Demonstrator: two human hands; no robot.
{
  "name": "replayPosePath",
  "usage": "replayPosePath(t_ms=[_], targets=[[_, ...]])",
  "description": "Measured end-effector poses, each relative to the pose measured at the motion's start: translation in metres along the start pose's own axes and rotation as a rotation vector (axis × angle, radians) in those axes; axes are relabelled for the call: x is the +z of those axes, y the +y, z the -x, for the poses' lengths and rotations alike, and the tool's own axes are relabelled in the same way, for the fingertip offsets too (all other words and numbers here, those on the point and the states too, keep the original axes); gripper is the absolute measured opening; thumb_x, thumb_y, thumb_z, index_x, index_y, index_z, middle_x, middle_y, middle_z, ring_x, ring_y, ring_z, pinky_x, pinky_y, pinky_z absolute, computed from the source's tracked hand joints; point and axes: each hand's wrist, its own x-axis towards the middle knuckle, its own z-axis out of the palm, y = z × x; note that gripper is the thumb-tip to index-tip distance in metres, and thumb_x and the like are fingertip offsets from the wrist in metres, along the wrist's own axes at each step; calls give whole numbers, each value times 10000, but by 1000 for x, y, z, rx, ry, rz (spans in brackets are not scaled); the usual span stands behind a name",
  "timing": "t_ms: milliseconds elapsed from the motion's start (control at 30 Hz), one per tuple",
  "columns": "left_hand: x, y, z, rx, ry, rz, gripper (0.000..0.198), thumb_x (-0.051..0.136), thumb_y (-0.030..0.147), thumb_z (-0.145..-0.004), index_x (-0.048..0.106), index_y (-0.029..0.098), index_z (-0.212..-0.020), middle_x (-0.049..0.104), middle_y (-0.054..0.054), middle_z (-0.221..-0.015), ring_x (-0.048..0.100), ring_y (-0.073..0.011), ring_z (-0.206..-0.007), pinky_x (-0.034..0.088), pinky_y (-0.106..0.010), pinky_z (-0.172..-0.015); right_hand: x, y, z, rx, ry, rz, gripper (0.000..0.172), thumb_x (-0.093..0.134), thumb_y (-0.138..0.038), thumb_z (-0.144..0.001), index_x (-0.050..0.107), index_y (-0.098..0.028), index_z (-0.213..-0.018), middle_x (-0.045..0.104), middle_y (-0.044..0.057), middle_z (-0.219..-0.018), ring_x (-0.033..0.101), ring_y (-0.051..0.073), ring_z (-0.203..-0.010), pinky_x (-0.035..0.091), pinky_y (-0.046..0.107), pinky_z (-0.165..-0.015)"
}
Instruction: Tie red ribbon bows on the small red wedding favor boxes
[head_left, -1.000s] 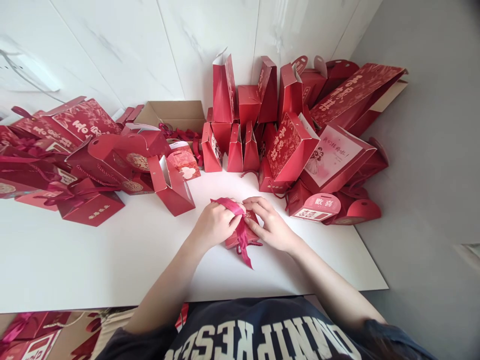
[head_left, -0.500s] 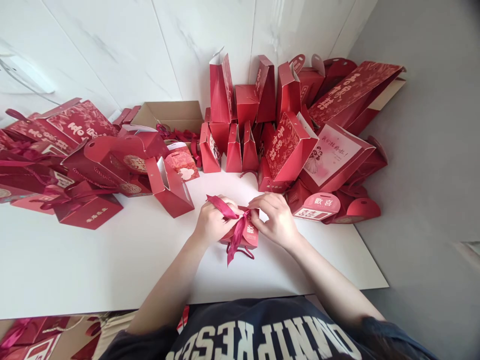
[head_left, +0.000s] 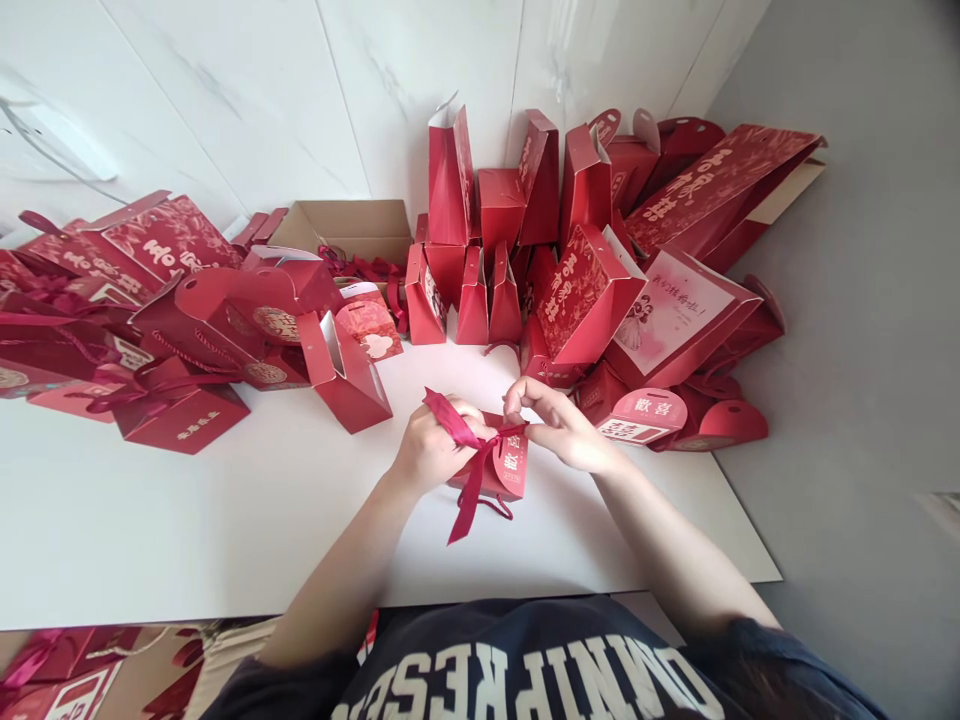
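Note:
On the white table in front of me sits a small red gift box [head_left: 511, 468] with pale characters on its flap and a twisted cord handle at its near side. A dark red ribbon [head_left: 471, 497] crosses its top, gathered at a knot, with one tail hanging toward me. My left hand [head_left: 437, 445] is closed on the ribbon, whose other end sticks up over the fingers. Thumb and fingers of my right hand [head_left: 561, 425] pinch a short piece of the same ribbon, pulled out to the right of the knot.
Red gift boxes [head_left: 592, 300] stand stacked at the back right, by the grey wall [head_left: 862, 350]. More boxes [head_left: 187, 405] crowd the left side, some with ribbons. Behind them is an open cardboard carton [head_left: 352, 225] with red ribbons. Another carton with boxes lies below the table at lower left.
My right hand has drawn its ribbon end out to the right, away from the knot. My left hand keeps hold of its part. The camera view has shifted slightly.

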Motion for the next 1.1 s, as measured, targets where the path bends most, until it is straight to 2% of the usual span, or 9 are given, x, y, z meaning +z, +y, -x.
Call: replayPosePath(t_ms=[133, 233, 300, 367, 500, 567, 633, 933, 1100], targets=[[-2, 0, 0, 12, -1, 35, 113, 697, 99, -785, 712, 211, -782, 693, -4, -761, 648, -130, -696, 516, -264, -670, -24, -8, 3, 113, -200, -200, 160, 552, -172, -758, 541, -196, -915, 472, -30, -677, 391, 117, -583, 293, 250, -546], [-3, -2, 1, 0, 15, 51, 118, 692, 91, -787, 711, 206, -773, 694, -8, -762, 657, -128, -691, 527, -257, -662, -48, -19, 13, 104, 41, -181, 153, 612, -294, -829, 578, -204, -948, 393, -59, -580, 331, 96, -472, 259, 241, -467], [-4, -4, 1, -18, 21, 60, 120, 687, 92, -789, 713, 207, -768, 696, -9, -764, 661, -128, -686, 534, -255, -656, -61, -27, 19, 146, 198, -82, 169, 595, -372, -901, 587, -224, -981, 405, -58, -558, 374, 103, -437, 306, 246, -441], [-4, -5, 1, -33, 15, 61, 123, 682, 91, -790, 714, 207, -760, 694, -8, -757, 664, -129, -686, 539, -251, -650, -65, -31, 22, 201, 249, 100, 217, 575, -437, -928, 604, -229, -981, 461, -37, -584, 450, 122, -473, 367, 255, -459], [-3, -4, 0, -64, 0, 74, 102, 689, 96, -783, 711, 195, -775, 694, -10, -764, 671, -131, -697, 546, -248, -660, -46, -22, 14, 169, 85, 393, 283, 544, -483, -945, 643, -218, -941, 604, 46, -884, 577, 169, -730, 471, 291, -642], [-2, -4, 0, -95, -1, 86, 76, 705, 116, -779, 710, 192, -783, 697, -11, -775, 676, -133, -708, 552, -250, -673, -31, -10, 6, 91, 9, 384, 271, 532, -465, -956, 644, -219, -958, 609, 65, -1041, 595, 201, -937, 470, 328, -842], [-2, -3, 0, -109, 5, 85, 61, 717, 132, -776, 709, 192, -779, 699, -8, -772, 677, -132, -709, 555, -250, -677, -20, 2, -1, 63, -39, 346, 247, 552, -452, -949, 616, -214, -927, 605, 67, -1124, 575, 214, -1038, 429, 351, -936], [-3, -1, -3, -118, -6, 120, 70, 721, 130, -776, 731, 199, -773, 720, -11, -765, 692, -140, -720, 573, -256, -688, -14, 18, -8, 58, -161, 87, 253, 647, -408, -896, 551, -191, -808, 595, 100, -1227, 554, 232, -1136, 414, 375, -975], [-15, 1, -3, -258, -39, 297, 121, 752, 159, -769, 773, 209, -877, 749, -54, -892, 716, -169, -800, 603, -295, -757, -12, 21, -9, 71, -155, -16, 275, 623, -391, -914, 531, -183, -758, 612, 104, -1194, 566, 231, -1115, 422, 382, -961]])
